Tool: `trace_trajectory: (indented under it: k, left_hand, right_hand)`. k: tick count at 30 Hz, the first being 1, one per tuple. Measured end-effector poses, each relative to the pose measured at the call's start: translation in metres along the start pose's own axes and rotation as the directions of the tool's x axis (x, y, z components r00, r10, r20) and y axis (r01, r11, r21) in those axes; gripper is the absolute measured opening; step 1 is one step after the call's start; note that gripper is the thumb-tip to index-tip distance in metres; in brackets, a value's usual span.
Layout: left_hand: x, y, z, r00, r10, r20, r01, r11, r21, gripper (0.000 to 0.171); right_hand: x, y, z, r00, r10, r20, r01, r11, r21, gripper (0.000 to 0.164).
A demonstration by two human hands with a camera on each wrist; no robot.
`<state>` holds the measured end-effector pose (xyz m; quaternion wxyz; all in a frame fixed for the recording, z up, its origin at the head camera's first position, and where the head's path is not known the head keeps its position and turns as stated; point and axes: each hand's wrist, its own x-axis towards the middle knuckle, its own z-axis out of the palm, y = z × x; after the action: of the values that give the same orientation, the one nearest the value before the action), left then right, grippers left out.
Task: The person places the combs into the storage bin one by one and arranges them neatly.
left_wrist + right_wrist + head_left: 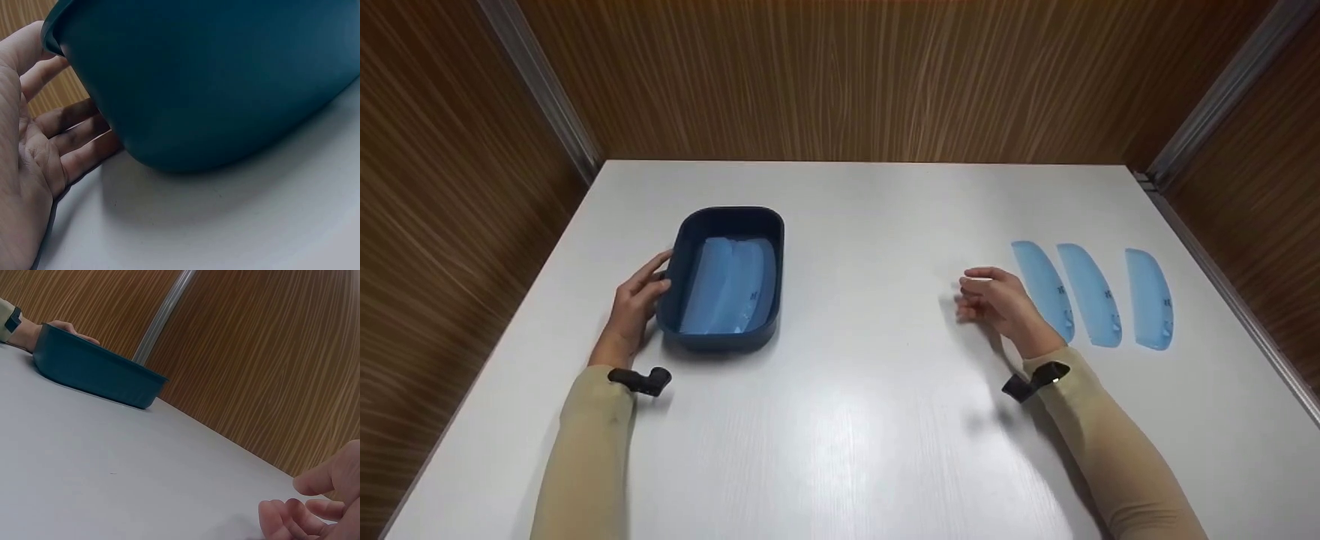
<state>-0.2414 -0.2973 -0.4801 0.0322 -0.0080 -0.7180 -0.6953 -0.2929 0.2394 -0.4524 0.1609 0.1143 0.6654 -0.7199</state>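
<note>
While the left hand [633,306] gripped the box [724,343] at its left side, I saw the right hand [997,300] hang above the surface [870,262], just left of the loose pieces [1091,296].

The box stood upright toward the far left corner of the surface, well apart from the right edge. On its bottom lay the boxed pieces [724,285], light blue, flat and overlapping; I could not count them for certain.

From the head view I made out the left thumb at the box's rim and a finger along the outer wall. The left wrist view gave me the lower fingers, close together against that wall, with the thumb's tip hidden by the rim.

Of the right hand, I saw the fingers loosely curled and near one another, the thumb standing apart from them.

Three loose pieces lay in a row toward the right edge, bowed sides to the right, dark marks near their nearer ends. The right wrist covered a little of the first; the third lay closest to the right edge.

I had black cameras [639,381] on both wrists, over tan sleeves [589,442]. Wood-grain panels [840,82] rose beyond the far, left and right edges, with metal posts [540,82] by the far corners.
</note>
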Motion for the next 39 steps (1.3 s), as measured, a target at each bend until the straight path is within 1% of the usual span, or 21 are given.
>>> trace_trajectory:
  k: [7, 10, 16, 19, 22, 27, 30, 33, 34, 36, 37, 39]
  left_hand:
    - [-0.007, 0.014, 0.009, 1.0, 0.022, 0.015, -0.022, 1.0, 0.012, 0.05]
    - [-0.007, 0.015, 0.011, 1.0, 0.022, 0.013, -0.022, 1.0, 0.013, 0.05]
    - [-0.006, 0.015, 0.012, 1.0, 0.018, 0.015, -0.018, 1.0, 0.002, 0.05]
    - [-0.006, 0.015, 0.012, 1.0, 0.021, 0.015, -0.021, 1.0, -0.006, 0.049]
    - [-0.007, 0.015, 0.011, 1.0, 0.024, 0.016, -0.024, 1.0, -0.017, 0.049]
    - [-0.007, 0.016, 0.011, 0.999, 0.04, 0.021, -0.04, 0.999, -0.019, 0.049]
    - [-0.004, 0.011, 0.009, 0.999, 0.036, 0.017, -0.036, 0.999, -0.019, 0.049]
    - [0.002, 0.002, 0.007, 1.0, 0.024, 0.01, -0.023, 0.999, -0.025, 0.048]
    - [0.004, 0.0, 0.006, 1.0, 0.02, 0.007, -0.019, 1.0, -0.025, 0.048]
    - [0.006, -0.003, 0.006, 1.0, 0.016, 0.0, -0.016, 1.0, -0.02, 0.048]
    - [0.007, -0.004, 0.005, 1.0, 0.016, -0.002, -0.016, 1.0, -0.017, 0.049]
    - [0.007, -0.004, 0.005, 1.0, 0.019, -0.005, -0.019, 1.0, -0.012, 0.049]
  right_hand:
    - [-0.005, 0.001, -0.018, 0.999, -0.017, -0.029, 0.017, 1.0, -0.011, 0.044]
    - [-0.007, 0.0, -0.026, 0.999, -0.023, -0.037, 0.023, 1.0, -0.004, 0.041]
    - [-0.012, -0.003, -0.042, 0.999, -0.043, -0.031, 0.045, 0.998, 0.049, 0.034]
    - [-0.014, -0.003, -0.048, 0.998, -0.044, -0.036, 0.046, 0.998, 0.042, 0.032]
    - [-0.018, -0.004, -0.054, 0.998, -0.04, -0.052, 0.041, 0.999, 0.03, 0.032]
    - [-0.025, -0.008, -0.063, 0.995, -0.041, -0.089, 0.045, 0.998, 0.044, 0.038]
    - [-0.03, -0.01, -0.07, 0.992, -0.054, -0.112, 0.059, 0.997, 0.041, 0.043]
    - [-0.033, -0.011, -0.077, 0.983, -0.094, -0.159, 0.096, 0.995, 0.002, 0.047]
    - [-0.034, -0.011, -0.079, 0.977, -0.112, -0.182, 0.108, 0.994, -0.032, 0.047]
    - [-0.035, -0.011, -0.082, 0.959, -0.163, -0.231, 0.134, 0.982, -0.135, 0.05]
    - [-0.034, -0.01, -0.082, 0.948, -0.193, -0.255, 0.144, 0.969, -0.2, 0.052]
    - [-0.034, -0.009, -0.084, 0.921, -0.259, -0.291, 0.156, 0.929, -0.335, 0.055]
